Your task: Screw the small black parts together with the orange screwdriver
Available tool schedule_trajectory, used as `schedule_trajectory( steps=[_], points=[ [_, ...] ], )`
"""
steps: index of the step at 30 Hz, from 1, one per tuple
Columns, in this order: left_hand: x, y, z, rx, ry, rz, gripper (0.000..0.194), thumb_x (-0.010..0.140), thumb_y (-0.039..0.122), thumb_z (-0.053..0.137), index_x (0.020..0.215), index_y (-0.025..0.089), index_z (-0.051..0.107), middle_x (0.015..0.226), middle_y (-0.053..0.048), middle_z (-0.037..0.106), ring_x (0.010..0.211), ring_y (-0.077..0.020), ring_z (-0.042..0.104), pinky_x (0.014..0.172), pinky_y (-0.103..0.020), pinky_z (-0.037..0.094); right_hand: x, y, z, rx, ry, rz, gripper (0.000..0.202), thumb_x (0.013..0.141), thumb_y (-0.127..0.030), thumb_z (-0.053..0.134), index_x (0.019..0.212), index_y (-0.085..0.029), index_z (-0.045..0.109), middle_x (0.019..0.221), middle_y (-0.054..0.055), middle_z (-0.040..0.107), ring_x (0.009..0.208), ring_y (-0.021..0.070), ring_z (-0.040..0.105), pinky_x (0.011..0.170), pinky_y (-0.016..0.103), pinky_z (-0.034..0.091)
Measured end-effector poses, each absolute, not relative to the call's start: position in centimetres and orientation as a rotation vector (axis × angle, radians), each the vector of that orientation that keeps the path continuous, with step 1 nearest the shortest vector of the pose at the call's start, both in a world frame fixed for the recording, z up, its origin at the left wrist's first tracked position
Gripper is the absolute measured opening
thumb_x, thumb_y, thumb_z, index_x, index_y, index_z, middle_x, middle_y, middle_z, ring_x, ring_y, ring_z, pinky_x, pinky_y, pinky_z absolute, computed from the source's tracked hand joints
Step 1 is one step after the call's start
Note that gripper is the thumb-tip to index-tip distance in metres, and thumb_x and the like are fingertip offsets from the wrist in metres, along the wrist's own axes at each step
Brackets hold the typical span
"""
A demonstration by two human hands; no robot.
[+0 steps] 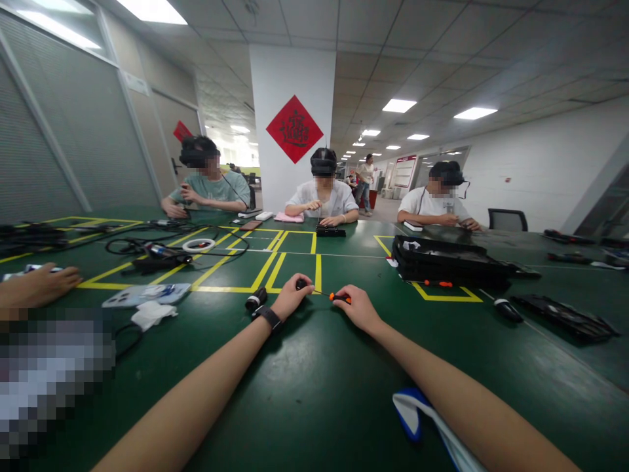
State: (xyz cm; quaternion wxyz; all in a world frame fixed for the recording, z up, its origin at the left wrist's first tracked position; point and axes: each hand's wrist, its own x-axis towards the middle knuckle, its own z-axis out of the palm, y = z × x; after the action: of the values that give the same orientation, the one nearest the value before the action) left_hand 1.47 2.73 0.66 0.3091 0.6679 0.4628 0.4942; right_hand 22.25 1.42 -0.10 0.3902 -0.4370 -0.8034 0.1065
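My left hand (293,296), with a dark band at the wrist, is closed round a small black part (301,284) above the green table (304,393). To its right, my right hand (358,307) grips the orange and black handle of a screwdriver (340,298). The thin shaft points left toward the black part; whether the tip touches it cannot be made out. Beside my left wrist lies another black cylindrical part (256,299).
A black open case (452,259) stands at the right, near a black frame-like part (565,316). Cables (147,252), a phone (122,296) and a tissue (153,314) lie left. A neighbour's hand (56,280) rests at far left; three people sit opposite.
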Motion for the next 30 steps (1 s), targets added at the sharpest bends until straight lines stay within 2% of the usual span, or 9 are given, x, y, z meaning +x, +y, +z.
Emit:
schedule_trajectory(
  steps=[5,10,16,22,30],
  points=[
    [1.48,2.78,0.55,1.734,1.223,1.298,0.023,0.068,0.034,0.056,0.084,0.018,0.054,0.075,0.001,0.057,0.066,-0.0115,0.051,0.062,-0.024,0.040,22.07,1.44,-0.24,-1.135,-1.992,0.294,0.024,0.072,-0.030,0.060,0.092,-0.016,0.059,0.088,0.005,0.056,0.080,0.0147,0.051,0.074,0.029,0.041],
    [1.60,2.76,0.56,1.737,1.224,1.313,0.023,0.067,0.034,0.056,0.083,0.018,0.055,0.074,0.001,0.057,0.066,-0.0118,0.051,0.062,-0.024,0.040,22.20,1.46,-0.15,-1.081,-2.035,0.253,0.011,0.076,-0.024,0.053,0.078,-0.016,0.061,0.083,0.005,0.056,0.081,0.0148,0.050,0.078,0.030,0.039],
    [1.64,2.57,0.83,1.736,1.241,1.301,0.023,0.067,0.035,0.055,0.083,0.018,0.055,0.072,0.001,0.057,0.065,-0.0121,0.052,0.062,-0.024,0.040,22.24,1.45,-0.20,-1.053,-2.010,0.267,0.013,0.071,-0.023,0.060,0.083,-0.017,0.059,0.086,0.004,0.054,0.080,0.0141,0.050,0.075,0.029,0.041],
    [1.62,2.63,0.75,1.745,1.208,1.303,0.022,0.068,0.034,0.055,0.082,0.018,0.055,0.073,0.001,0.057,0.068,-0.0125,0.052,0.065,-0.025,0.040,22.17,1.45,-0.12,-1.082,-2.036,0.294,0.011,0.076,-0.023,0.054,0.080,-0.016,0.061,0.082,0.004,0.056,0.078,0.0133,0.051,0.073,0.027,0.041],
    [1.58,2.54,0.77,1.751,1.225,1.285,0.023,0.067,0.035,0.056,0.082,0.018,0.055,0.075,0.000,0.057,0.069,-0.0128,0.052,0.064,-0.025,0.040,22.54,1.56,0.12,-1.100,-1.969,0.407,0.012,0.069,-0.023,0.062,0.078,-0.016,0.062,0.081,0.003,0.059,0.075,0.0132,0.054,0.072,0.027,0.042]
  ],
)
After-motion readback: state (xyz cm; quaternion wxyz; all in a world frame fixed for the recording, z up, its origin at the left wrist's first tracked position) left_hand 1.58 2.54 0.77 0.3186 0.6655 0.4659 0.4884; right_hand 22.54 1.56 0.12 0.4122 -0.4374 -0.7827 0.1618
